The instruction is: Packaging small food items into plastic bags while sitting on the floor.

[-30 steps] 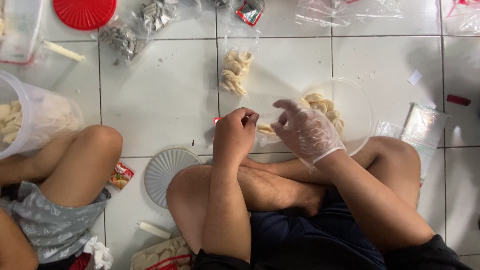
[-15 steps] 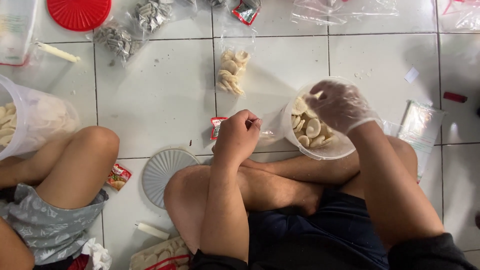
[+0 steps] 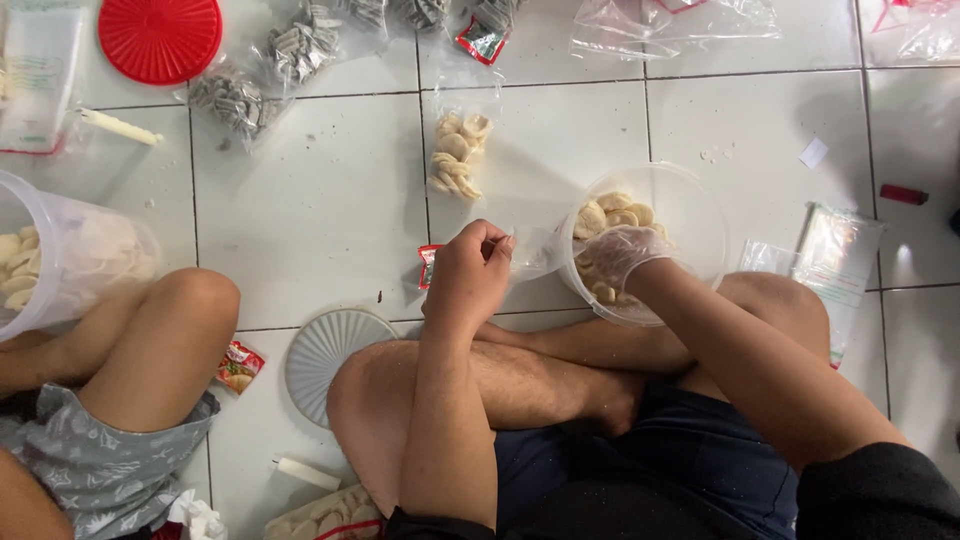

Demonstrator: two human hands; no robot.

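I sit cross-legged on a white tiled floor. My left hand (image 3: 470, 280) pinches the mouth of a small clear plastic bag (image 3: 535, 252) just left of a clear plastic tub (image 3: 700, 215). My right hand (image 3: 618, 255), in a thin clear glove, is down inside the tub. Its fingers are curled into the pale round crackers (image 3: 610, 212) at the tub's near-left side. A small red sachet (image 3: 428, 265) lies on the floor beside my left hand. A filled bag of the same crackers (image 3: 458, 155) lies farther out.
Another person's bare legs (image 3: 150, 340) are at left, beside a large clear tub of crackers (image 3: 60, 260). A white ribbed lid (image 3: 325, 350), a red lid (image 3: 160, 38), bags of grey dried bits (image 3: 235, 100), a stack of empty clear bags (image 3: 835, 255) and a red lighter (image 3: 903, 194) lie around.
My right hand has left the bag near my left hand, swung right over the tub and sunk into the crackers. My left hand has stayed on the bag.
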